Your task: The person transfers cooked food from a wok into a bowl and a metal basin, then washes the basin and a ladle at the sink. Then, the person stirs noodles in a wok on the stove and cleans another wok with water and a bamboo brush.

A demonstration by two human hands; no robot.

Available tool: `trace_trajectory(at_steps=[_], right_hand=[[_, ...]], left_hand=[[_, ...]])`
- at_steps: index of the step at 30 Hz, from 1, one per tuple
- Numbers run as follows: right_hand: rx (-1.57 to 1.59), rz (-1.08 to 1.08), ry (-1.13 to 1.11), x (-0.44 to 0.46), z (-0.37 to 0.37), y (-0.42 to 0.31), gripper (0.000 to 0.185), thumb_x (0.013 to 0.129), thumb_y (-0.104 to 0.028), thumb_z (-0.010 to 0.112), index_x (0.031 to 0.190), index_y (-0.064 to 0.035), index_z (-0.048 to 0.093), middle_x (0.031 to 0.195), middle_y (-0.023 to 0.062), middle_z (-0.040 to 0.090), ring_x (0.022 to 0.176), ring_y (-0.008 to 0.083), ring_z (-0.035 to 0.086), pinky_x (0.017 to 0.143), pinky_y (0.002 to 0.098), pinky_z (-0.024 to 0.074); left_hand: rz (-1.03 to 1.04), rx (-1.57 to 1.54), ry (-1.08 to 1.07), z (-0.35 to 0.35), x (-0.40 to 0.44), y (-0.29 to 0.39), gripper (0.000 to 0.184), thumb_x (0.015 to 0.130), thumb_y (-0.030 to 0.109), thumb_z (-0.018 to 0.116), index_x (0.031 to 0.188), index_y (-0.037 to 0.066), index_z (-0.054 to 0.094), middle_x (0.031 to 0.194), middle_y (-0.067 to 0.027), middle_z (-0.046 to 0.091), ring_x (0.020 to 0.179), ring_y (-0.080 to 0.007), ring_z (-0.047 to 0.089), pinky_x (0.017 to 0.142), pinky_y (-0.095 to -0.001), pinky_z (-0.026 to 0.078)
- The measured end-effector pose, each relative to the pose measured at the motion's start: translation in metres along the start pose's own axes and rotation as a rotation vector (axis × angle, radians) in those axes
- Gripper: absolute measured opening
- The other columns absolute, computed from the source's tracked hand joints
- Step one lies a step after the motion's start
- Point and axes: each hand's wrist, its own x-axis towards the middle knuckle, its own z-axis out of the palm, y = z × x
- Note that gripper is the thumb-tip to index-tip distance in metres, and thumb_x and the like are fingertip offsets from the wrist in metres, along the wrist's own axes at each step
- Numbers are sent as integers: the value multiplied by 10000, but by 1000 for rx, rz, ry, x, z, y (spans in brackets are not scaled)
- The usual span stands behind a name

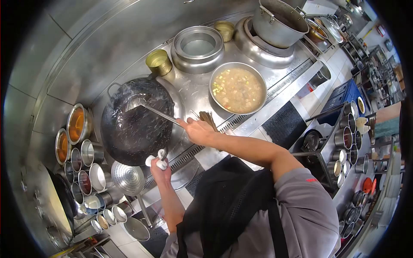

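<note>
A large black wok (129, 142) with a wet, streaked inside sits tilted on the stove. My left hand (161, 172) is closed on a folded white cloth (152, 161) at the wok's near rim; whatever part of the handle lies under it is hidden. In my right hand (198, 131) is the long metal handle of a ladle (157, 112), which reaches across the wok. The ladle's head is down inside, near the far wall. Just beyond my right hand lies a brown bristle brush (207, 119). A steel bowl of soup with diced pieces (238, 89) stands farther right.
A perforated strainer (127, 177) rests left of my left hand, beside several steel seasoning pots (98, 177). Behind the wok stand a gold-coloured tin (158, 62) and a round water-filled burner well (198, 46). A big stockpot (279, 26) occupies the back right. A slotted drain runs along the stove's front.
</note>
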Motion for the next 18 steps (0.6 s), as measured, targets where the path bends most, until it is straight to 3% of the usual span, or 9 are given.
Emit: trace_trajectory(at_steps=[3,5,7,8,11,13,15,16,18], right_hand=[[0,27,-68,13,12,-21,756,854,-35,606,1558,-94,338,1212,256,592,973,418,693,845,497,561],[-7,28,-80,25,31,-30,757,864,-39,603,1565,-89,323,1251,279,559,977,430,689,856,496,560],[36,88,-110,29,39,-43,754,882,-50,599,1573,-80,302,1287,308,517,1003,445,677,874,499,556],[60,119,-120,32,43,-49,752,890,-56,597,1577,-76,291,1305,323,496,1016,452,670,883,500,554],[118,48,-151,29,78,-56,742,869,-13,590,1552,-43,302,1308,320,469,1042,484,655,885,527,555],[136,0,-200,26,86,-56,727,914,-84,614,1559,-64,279,1298,317,462,1055,498,638,906,545,538],[185,-55,-165,24,103,-46,732,930,-133,638,1561,-72,273,1297,315,462,1053,503,636,909,546,536],[215,-68,-144,23,104,-43,736,939,-208,667,1555,-63,292,1284,311,469,1054,501,629,926,529,529],[193,-181,-50,17,96,-38,705,961,-230,656,1550,-48,315,1267,286,490,1073,461,626,930,501,526]], left_hand=[[-33,-6,-52,-34,25,-13,139,862,90,625,990,45,594,978,-88,681,941,-233,693,822,-347,549],[-30,-5,36,-36,34,-19,234,880,111,640,1096,83,555,943,-75,658,865,-228,670,758,-392,522],[-107,34,48,-31,35,-5,263,903,175,676,1121,90,555,961,-81,668,874,-237,676,750,-365,522],[-162,196,22,-18,22,7,343,948,305,702,1160,75,562,984,-78,676,875,-224,672,719,-348,526],[-18,538,75,-73,16,26,465,980,395,686,1248,39,554,1011,-76,676,889,-199,661,717,-352,543],[127,398,243,-106,-9,40,538,1000,403,668,1322,-4,526,1092,-80,665,935,-181,646,792,-349,547],[219,625,298,-184,-19,53,563,993,385,685,1353,-11,509,1191,-95,643,993,-194,638,852,-332,539],[255,636,320,-193,-32,53,548,984,376,700,1350,3,538,1190,-88,661,994,-202,655,860,-341,547],[283,738,349,-220,-41,51,573,970,362,720,1362,-17,543,1231,-115,662,1031,-218,659,888,-364,546]])
